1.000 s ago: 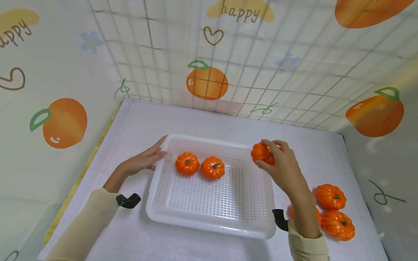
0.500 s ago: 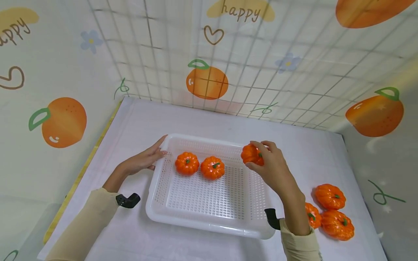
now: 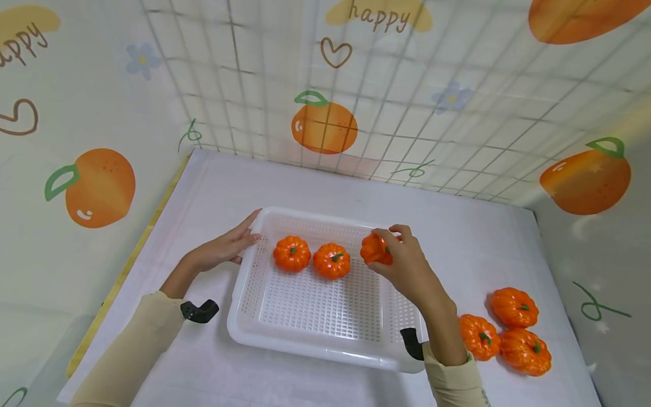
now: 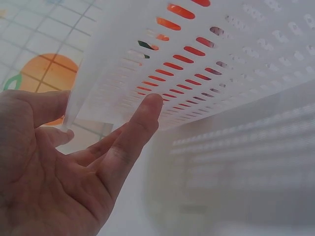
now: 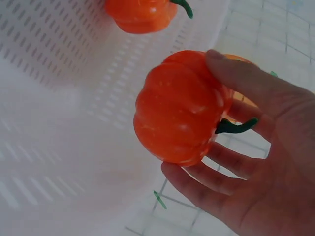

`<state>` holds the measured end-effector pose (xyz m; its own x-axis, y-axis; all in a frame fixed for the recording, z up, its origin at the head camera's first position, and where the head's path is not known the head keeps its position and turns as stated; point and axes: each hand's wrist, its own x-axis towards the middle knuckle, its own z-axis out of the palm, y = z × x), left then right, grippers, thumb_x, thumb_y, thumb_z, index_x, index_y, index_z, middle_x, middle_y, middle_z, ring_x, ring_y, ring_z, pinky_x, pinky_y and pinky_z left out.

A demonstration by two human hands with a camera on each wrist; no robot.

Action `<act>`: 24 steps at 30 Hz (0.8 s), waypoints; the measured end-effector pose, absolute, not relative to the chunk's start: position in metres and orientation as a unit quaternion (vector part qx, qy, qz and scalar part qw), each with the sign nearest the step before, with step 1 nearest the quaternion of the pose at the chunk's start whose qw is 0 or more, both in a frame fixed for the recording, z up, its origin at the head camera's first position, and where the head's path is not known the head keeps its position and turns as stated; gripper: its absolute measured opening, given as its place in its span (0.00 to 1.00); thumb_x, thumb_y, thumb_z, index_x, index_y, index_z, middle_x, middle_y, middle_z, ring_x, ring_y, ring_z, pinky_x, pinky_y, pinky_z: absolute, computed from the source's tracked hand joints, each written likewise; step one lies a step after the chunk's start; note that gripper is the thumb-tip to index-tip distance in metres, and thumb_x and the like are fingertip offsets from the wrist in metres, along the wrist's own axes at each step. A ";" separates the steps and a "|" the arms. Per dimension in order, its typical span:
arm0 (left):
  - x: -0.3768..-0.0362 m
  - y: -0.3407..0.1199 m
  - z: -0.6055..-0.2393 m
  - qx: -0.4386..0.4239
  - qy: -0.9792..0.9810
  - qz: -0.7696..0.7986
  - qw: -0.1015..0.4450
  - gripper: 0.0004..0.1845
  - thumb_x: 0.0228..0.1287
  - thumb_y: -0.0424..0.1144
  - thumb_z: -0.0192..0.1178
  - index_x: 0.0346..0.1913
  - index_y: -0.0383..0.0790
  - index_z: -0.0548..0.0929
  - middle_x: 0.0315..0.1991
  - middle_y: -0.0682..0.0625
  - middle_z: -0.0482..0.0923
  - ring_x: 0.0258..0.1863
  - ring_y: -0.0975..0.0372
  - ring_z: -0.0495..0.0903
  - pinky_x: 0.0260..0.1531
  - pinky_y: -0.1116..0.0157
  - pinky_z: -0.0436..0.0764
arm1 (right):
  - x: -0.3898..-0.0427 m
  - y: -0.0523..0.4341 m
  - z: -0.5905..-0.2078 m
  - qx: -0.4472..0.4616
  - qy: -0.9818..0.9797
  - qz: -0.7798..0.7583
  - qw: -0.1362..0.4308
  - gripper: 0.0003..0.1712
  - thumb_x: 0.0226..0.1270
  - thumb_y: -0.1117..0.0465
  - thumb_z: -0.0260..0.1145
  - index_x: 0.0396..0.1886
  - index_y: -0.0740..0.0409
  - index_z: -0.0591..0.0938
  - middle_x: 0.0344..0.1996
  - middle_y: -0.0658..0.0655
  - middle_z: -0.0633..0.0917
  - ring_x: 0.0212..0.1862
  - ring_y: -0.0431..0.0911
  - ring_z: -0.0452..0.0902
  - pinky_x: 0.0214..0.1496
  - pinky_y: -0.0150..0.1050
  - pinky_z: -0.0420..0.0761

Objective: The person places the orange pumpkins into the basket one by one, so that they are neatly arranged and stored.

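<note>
Held pumpkin [image 3: 375, 249]: over the far right part of the white basket [image 3: 325, 355], stem turned sideways toward the palm. I could not tell how high it stood above the mesh floor. Right hand [image 3: 409, 270]: clamped on that pumpkin, thumb on one side, fingers on the other; I confirmed this in the right wrist view.

In the basket: a left pumpkin [image 3: 291, 254] and a middle pumpkin [image 3: 331, 261], side by side toward the far wall, stems uppermost. Left hand [image 3: 224, 247]: digits apart, resting against the outside of the basket's left end near the far corner. I could not read the pressure from my station.

On the white table [image 3: 229, 183], off the basket's right side: three loose pumpkins [image 3: 526, 351], close together.

Method, my judgement: I took the step in hand to be placing the pumpkin beside the pair. I favoured rolling the stem upward, lowering slowly, and letting go only once the base met the mesh, since a rounded shape could roll. Light left-hand steadying seemed enough.
</note>
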<state>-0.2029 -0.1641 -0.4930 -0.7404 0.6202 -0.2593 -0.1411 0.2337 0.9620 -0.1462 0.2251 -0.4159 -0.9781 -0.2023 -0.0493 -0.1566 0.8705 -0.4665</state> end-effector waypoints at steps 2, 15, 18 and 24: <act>-0.203 -0.164 -0.492 0.166 0.716 0.597 0.320 0.36 0.81 0.48 0.43 0.80 0.65 0.34 0.70 0.37 0.62 0.54 0.46 0.77 0.47 0.52 0.81 | -0.147 0.224 -0.418 -0.095 0.965 -0.237 0.053 0.35 0.59 0.63 0.76 0.67 0.56 0.74 0.64 0.69 0.65 0.59 0.65 0.67 0.47 0.56 0.83; -0.202 -0.164 -0.490 0.165 0.721 0.593 0.318 0.36 0.81 0.49 0.43 0.80 0.65 0.34 0.69 0.38 0.63 0.55 0.47 0.77 0.49 0.51 0.80 | -0.151 0.219 -0.428 -0.108 0.963 -0.225 0.098 0.36 0.56 0.64 0.78 0.65 0.57 0.75 0.59 0.68 0.68 0.57 0.63 0.70 0.50 0.55 0.82; -0.203 -0.164 -0.491 0.167 0.721 0.593 0.318 0.36 0.81 0.49 0.43 0.80 0.65 0.34 0.70 0.37 0.63 0.54 0.48 0.77 0.49 0.51 0.80 | -0.151 0.218 -0.430 -0.108 0.965 -0.216 0.102 0.36 0.54 0.65 0.79 0.64 0.57 0.76 0.59 0.68 0.68 0.56 0.63 0.70 0.50 0.56 0.82; -0.202 -0.164 -0.492 0.169 0.722 0.592 0.317 0.36 0.81 0.48 0.43 0.80 0.65 0.34 0.70 0.37 0.62 0.53 0.48 0.78 0.48 0.52 0.81 | -0.150 0.214 -0.435 -0.110 0.966 -0.203 0.120 0.36 0.53 0.65 0.79 0.63 0.56 0.76 0.56 0.65 0.70 0.53 0.60 0.71 0.50 0.55 0.82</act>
<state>-0.2023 -0.1644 -0.4920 -0.7428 0.6182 -0.2572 -0.1314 0.2421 0.9613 -0.1497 0.2141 -0.4352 -0.9470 -0.2609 -0.1877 -0.1634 0.8937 -0.4179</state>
